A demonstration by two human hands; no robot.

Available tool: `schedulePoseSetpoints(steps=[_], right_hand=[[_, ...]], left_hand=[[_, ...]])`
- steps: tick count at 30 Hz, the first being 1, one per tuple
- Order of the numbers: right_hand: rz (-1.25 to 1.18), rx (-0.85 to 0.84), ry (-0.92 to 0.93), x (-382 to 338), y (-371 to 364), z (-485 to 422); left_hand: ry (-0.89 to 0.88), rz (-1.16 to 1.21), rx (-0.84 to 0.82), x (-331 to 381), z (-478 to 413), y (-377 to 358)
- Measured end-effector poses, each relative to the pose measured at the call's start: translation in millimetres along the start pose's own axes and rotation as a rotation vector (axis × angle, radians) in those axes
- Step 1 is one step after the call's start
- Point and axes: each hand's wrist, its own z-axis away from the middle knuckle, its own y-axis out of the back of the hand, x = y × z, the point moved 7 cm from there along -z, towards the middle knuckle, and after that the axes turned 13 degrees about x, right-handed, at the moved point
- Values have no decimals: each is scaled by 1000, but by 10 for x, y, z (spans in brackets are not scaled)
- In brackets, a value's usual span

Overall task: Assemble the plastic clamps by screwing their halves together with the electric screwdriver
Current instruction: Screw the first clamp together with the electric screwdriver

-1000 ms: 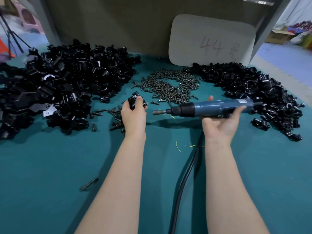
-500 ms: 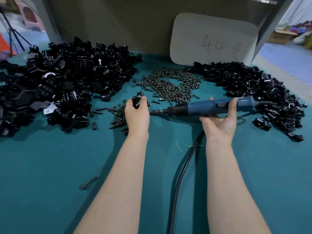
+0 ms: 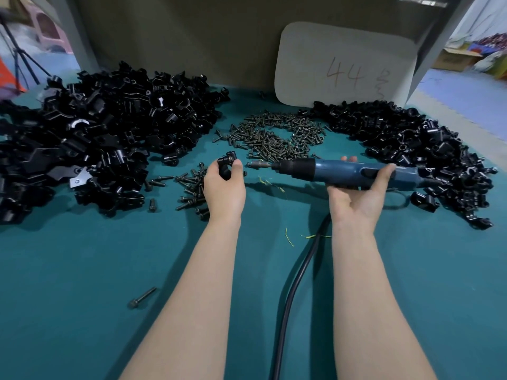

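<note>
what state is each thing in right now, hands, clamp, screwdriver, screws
left hand: closed around a clamp
clamp: held above the table
right hand: gripping the screwdriver
electric screwdriver: horizontal, bit pointing at the clamp, not touching it
screw pile: loose on the table
lone screw: lying flat, apart

left pile [image 3: 82,138] runs off the left edge; left hand [image 3: 224,187] hides most of a clamp [image 3: 227,163]; cord [image 3: 290,297] leaves the bottom edge.
</note>
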Motion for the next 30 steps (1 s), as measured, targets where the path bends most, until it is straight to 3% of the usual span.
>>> schedulePoseSetpoints(steps=[22,27,30], right_hand=[[168,-81,58,115,-53,82],[134,-8,72,134,7,59],[118,22,83,109,18,49]], left_hand=[[-104,-63,95,-13,-33,47],[-133,96,60,84,59,26],[-153,-11,123,85,-6,72]])
